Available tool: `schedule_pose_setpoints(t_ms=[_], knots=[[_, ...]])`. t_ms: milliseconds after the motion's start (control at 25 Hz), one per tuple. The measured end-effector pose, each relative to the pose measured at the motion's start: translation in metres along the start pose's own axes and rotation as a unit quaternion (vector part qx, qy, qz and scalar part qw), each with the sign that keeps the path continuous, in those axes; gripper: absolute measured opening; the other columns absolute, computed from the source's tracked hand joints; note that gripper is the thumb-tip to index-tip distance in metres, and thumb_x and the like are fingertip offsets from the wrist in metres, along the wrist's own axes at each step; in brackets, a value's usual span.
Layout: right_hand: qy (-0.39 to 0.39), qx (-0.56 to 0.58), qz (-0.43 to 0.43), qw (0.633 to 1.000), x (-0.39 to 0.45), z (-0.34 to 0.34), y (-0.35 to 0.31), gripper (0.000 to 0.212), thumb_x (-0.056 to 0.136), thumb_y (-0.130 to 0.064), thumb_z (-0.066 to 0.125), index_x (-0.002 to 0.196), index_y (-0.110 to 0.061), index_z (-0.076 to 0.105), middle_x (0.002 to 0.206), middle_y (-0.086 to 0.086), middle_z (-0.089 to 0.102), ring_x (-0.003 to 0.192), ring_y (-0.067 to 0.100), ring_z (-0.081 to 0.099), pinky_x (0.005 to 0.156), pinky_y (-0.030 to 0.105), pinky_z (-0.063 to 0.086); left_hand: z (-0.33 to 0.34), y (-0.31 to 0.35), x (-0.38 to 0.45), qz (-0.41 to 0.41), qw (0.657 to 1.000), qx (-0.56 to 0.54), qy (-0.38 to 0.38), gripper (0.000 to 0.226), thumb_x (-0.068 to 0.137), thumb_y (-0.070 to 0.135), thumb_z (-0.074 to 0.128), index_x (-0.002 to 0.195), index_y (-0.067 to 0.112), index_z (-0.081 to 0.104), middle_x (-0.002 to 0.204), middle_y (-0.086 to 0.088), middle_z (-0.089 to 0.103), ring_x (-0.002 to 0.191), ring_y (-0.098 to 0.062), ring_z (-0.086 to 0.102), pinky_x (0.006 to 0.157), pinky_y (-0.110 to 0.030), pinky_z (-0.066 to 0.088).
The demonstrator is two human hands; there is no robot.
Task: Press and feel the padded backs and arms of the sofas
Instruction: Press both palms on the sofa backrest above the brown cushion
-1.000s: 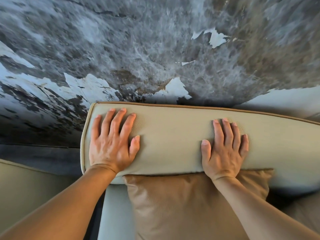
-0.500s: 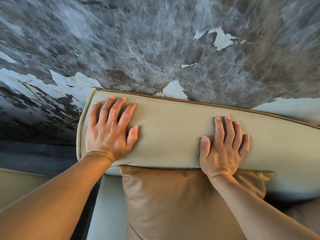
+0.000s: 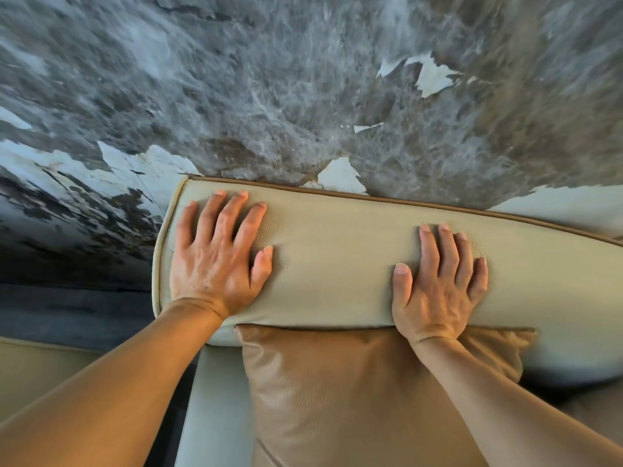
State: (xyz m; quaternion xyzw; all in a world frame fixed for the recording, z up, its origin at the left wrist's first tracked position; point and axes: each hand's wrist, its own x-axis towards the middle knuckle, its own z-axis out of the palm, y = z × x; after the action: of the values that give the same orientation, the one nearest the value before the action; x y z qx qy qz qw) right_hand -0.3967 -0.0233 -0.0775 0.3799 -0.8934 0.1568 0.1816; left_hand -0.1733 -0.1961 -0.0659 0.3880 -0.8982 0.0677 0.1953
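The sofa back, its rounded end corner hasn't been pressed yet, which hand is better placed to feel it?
Probably the left hand: it lies flat beside the sofa back's end corner, while the right hand sits farther along.

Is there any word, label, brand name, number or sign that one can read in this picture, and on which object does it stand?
None: no readable text shows anywhere.
Cream leather padded sofa back: plain, only tan piping along its edge.
Tan leather cushion: no tag or print in view.
Grey marbled wall with peeling white paint: only stains and flakes, no signs.
Left hand and right hand: flat on the sofa back, bare.
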Motion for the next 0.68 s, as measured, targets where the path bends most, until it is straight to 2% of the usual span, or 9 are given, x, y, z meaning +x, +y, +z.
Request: schedule_pose_setpoints(t_ms=[320,480,680], knots=[[-0.031,-0.012,0.006,0.999,0.000,-0.005,-0.002,0.063,0.089,-0.052,0.027,0.144,-0.023,0.035,0.154,0.004,0.032,0.143,0.026,0.018,0.116,0.050,0.005,-0.006,0.001,0.001,-0.001,0.999,-0.013,-0.038,0.060,0.092,0.048,0.028,0.138,0.013,0.043,0.144,-0.015,0.045,0.135,-0.037,0.034,0.113,-0.058,0.019],[-0.126,-0.003,0.010,0.992,0.005,-0.021,0.000,0.066,0.090,-0.059,0.017,0.150,-0.031,0.021,0.160,-0.005,0.015,0.146,0.017,0.003,0.117,0.043,-0.007,-0.016,0.003,0.000,-0.012,0.997,-0.016,-0.072,0.061,0.094,0.048,0.024,0.142,0.015,0.040,0.149,-0.012,0.040,0.140,-0.034,0.027,0.116,-0.055,0.014],[-0.265,-0.010,0.037,0.964,0.001,-0.051,-0.008,0.067,0.094,-0.059,0.013,0.153,-0.029,0.003,0.163,-0.006,-0.003,0.148,0.020,-0.005,0.119,0.046,-0.001,-0.037,0.002,-0.013,-0.033,0.983,-0.048,-0.175,0.066,0.093,0.055,0.005,0.153,0.026,0.012,0.163,0.001,0.006,0.148,-0.023,-0.001,0.120,-0.046,-0.002]])
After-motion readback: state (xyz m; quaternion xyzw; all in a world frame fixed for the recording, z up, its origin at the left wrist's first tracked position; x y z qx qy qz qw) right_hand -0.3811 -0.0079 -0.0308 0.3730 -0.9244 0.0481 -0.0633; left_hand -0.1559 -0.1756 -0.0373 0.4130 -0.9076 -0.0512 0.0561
